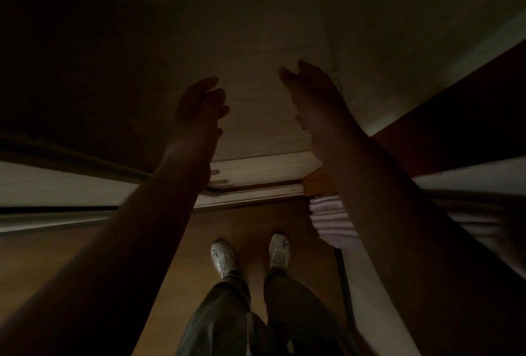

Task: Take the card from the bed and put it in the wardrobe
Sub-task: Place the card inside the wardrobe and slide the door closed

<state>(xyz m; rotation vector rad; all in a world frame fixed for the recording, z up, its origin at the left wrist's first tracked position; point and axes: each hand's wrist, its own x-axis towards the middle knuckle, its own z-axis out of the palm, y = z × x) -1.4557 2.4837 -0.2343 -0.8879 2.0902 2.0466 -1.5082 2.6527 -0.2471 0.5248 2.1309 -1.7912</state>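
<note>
The scene is dim. Both my arms reach forward into the open wardrobe (pixel 256 51), over its pale inner surface. My left hand (pixel 199 105) hovers with the fingers extended and slightly curled, and nothing shows in it. My right hand (pixel 310 93) is stretched out flat, close to the wardrobe's right inner wall (pixel 398 42), and I see nothing in it either. No card is visible anywhere in view; the dark may hide it.
The wardrobe's sliding-door track (pixel 256 187) runs across below my wrists. A stack of folded pale pink fabric (pixel 330 219) sits at the right beside my right forearm. My white shoes (pixel 222 259) stand on the wooden floor (pixel 250 221) just before the wardrobe.
</note>
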